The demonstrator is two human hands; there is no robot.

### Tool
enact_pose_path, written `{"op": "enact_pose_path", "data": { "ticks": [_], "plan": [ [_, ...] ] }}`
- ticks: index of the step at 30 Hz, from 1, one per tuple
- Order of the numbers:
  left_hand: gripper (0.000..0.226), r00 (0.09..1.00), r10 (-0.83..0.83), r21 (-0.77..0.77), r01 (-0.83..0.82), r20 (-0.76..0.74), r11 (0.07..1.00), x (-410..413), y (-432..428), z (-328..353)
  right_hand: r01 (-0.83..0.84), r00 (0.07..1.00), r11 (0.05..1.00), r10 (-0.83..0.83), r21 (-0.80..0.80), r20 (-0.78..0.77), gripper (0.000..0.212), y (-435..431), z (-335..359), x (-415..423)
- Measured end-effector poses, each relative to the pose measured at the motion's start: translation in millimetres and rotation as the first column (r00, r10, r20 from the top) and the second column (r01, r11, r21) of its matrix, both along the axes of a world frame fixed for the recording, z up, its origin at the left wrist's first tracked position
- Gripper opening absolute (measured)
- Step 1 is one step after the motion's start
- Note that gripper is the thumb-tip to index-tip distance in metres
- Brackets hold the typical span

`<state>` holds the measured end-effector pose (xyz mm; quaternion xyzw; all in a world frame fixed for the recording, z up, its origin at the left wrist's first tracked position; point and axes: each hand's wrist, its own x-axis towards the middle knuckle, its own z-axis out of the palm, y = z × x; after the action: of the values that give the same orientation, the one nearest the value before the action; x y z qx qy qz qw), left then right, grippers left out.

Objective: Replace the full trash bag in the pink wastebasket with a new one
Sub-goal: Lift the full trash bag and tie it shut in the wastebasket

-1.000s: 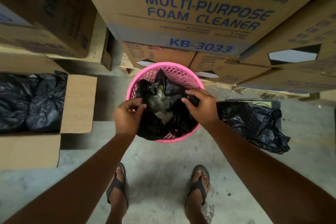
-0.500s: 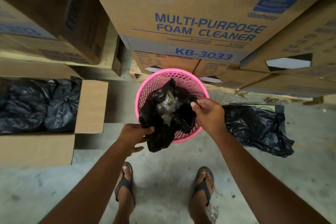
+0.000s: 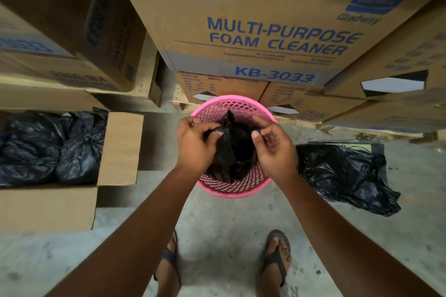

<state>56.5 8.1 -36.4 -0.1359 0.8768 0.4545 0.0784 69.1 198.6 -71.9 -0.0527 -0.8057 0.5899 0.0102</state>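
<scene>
A pink mesh wastebasket (image 3: 231, 188) stands on the concrete floor in front of me. Inside it is a black trash bag (image 3: 235, 149), its top gathered into a bunch over the middle of the basket. My left hand (image 3: 194, 146) grips the bag's left side and my right hand (image 3: 272, 144) pinches its right side, both above the basket's opening. What the bag contains is hidden. A loose, crumpled black bag (image 3: 345, 176) lies on the floor just right of the basket.
An open cardboard box (image 3: 118, 149) at the left holds tied black bags (image 3: 48, 144). Stacked cartons (image 3: 265, 19) on wooden pallets rise right behind the basket. My sandalled feet (image 3: 275, 263) stand on the bare concrete below it.
My left hand came up from the basket's near rim to the bag's top. Both hands have pulled the bag's edges together, closing its mouth over what was visible inside.
</scene>
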Motion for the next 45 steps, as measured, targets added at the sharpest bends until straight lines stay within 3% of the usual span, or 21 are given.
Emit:
{"op": "enact_pose_path", "data": {
  "ticks": [2, 4, 7, 9, 10, 13, 15, 22, 25, 27, 29, 33, 36, 38, 41, 45],
  "plan": [
    [0.017, 0.999, 0.039, 0.046, -0.039, 0.002, 0.998, -6, 4, -4, 0.050, 0.999, 0.998, -0.050, -0.047, 0.011, 0.017, -7, -2, -6],
    [0.020, 0.994, 0.105, 0.313, -0.105, 0.017, 0.944, -11, 10, -1, 0.100, 0.995, 0.991, -0.102, -0.095, -0.021, 0.021, -11, 4, -9],
    [0.019, 0.983, 0.174, 0.662, -0.167, 0.057, 0.731, -21, 13, 4, 0.161, 0.976, 0.979, -0.177, -0.125, -0.128, 0.008, -12, 14, -9],
    [0.014, 0.970, 0.176, 0.771, -0.240, 0.167, 0.589, -29, 11, 10, 0.179, 0.970, 0.974, -0.199, -0.140, -0.139, 0.007, -9, 14, -12],
    [0.013, 0.963, 0.156, 0.770, -0.270, 0.220, 0.578, -33, 12, 9, 0.178, 0.973, 0.974, -0.196, -0.139, -0.123, 0.008, -7, 13, -13],
    [0.027, 0.976, 0.031, 0.462, -0.130, 0.216, 0.877, -34, 8, -3, 0.141, 0.990, 0.983, -0.144, -0.118, -0.017, 0.013, -1, 1, -19],
    [0.034, 0.980, -0.050, 0.323, -0.015, 0.195, 0.946, -29, 6, -9, 0.105, 0.994, 0.991, -0.102, -0.084, 0.039, 0.019, 1, -11, -20],
    [0.032, 0.977, -0.071, 0.388, -0.013, 0.199, 0.922, -19, 2, -17, -0.083, 0.996, 0.988, 0.076, 0.130, 0.054, 0.038, 5, -39, -28],
    [0.032, 0.950, 0.013, 0.462, -0.163, 0.311, 0.872, -23, 0, -16, -0.129, 0.991, 0.969, 0.117, 0.209, 0.072, 0.045, 4, -42, -31],
    [0.025, 0.960, -0.048, 0.439, -0.082, 0.277, 0.895, -24, 0, -17, -0.146, 0.988, 0.962, 0.133, 0.229, 0.075, 0.045, 4, -42, -33],
    [0.019, 0.971, -0.097, 0.499, -0.025, 0.217, 0.866, -24, -2, -19, -0.128, 0.989, 0.976, 0.111, 0.176, 0.098, 0.040, 4, -39, -35],
    [0.024, 0.960, 0.002, 0.537, -0.159, 0.281, 0.828, -27, -7, -30, -0.024, 0.980, 1.000, 0.025, -0.010, 0.196, 0.025, 0, -34, -42],
    [0.035, 0.946, -0.155, 0.458, 0.007, 0.285, 0.889, -29, -6, -36, -0.164, 0.967, 0.986, 0.163, -0.012, 0.196, 0.025, -3, -34, -45],
    [0.039, 0.919, -0.243, 0.464, 0.077, 0.310, 0.882, -29, -5, -40, -0.280, 0.941, 0.960, 0.272, 0.016, 0.200, 0.026, -2, -36, -47],
    [0.028, 0.912, -0.260, 0.481, 0.082, 0.316, 0.873, -31, -5, -43, -0.406, 0.895, 0.912, 0.387, 0.048, 0.222, 0.025, 2, -37, -51],
    [0.007, 0.937, -0.137, 0.523, -0.055, 0.322, 0.850, -31, 0, -44, -0.402, 0.891, 0.916, 0.390, 0.006, 0.232, 0.023, 5, -36, -54]
  ]
}}
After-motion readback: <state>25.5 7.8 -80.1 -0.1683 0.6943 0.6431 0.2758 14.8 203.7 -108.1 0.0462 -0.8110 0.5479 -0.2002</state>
